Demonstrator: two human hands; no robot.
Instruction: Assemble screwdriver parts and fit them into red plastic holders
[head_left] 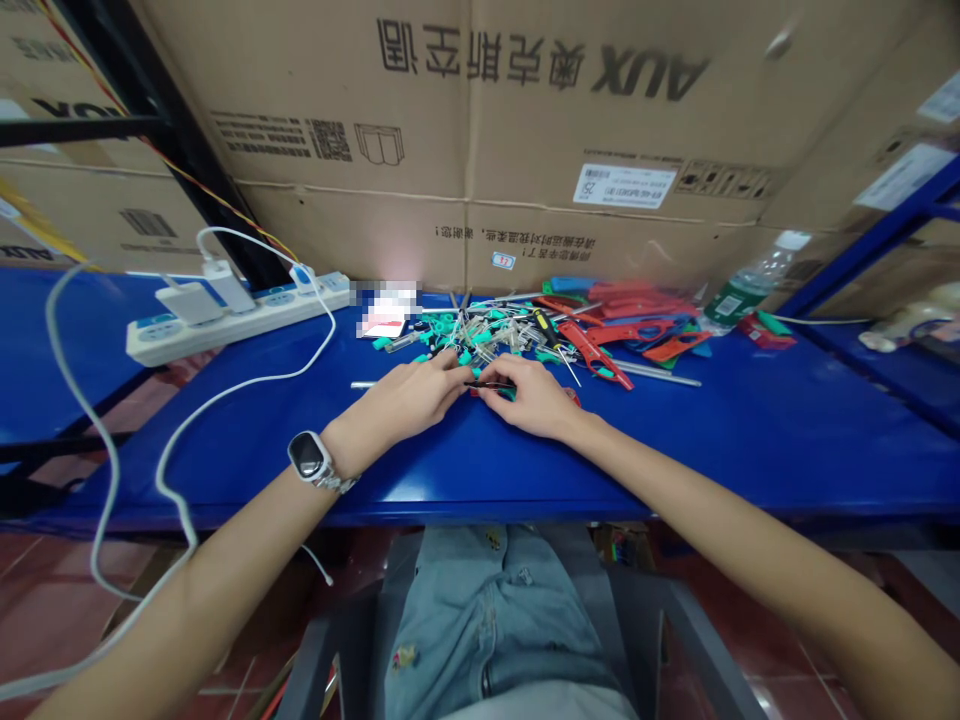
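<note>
My left hand [414, 397], with a watch on its wrist, is closed at the front edge of a pile of small parts. Opposite it, my right hand [536, 398] pinches a small thin dark piece [480, 384]. The piece spans the gap between both sets of fingertips; its kind is too small to tell. Just beyond my fingers lies the pile of green-ended metal and clear parts [480, 335]. A yellow-and-black screwdriver [547, 328] rests on the pile's right side. Some red bits show under my right hand, mostly hidden.
Red plastic pieces [600, 355] and a metal rod [660, 374] lie to the right, near a plastic bottle [754, 285]. A white power strip [247, 315] with plugs and trailing cables [176, 440] occupies the left. A large cardboard box [480, 130] walls off the blue table's [750, 440] back.
</note>
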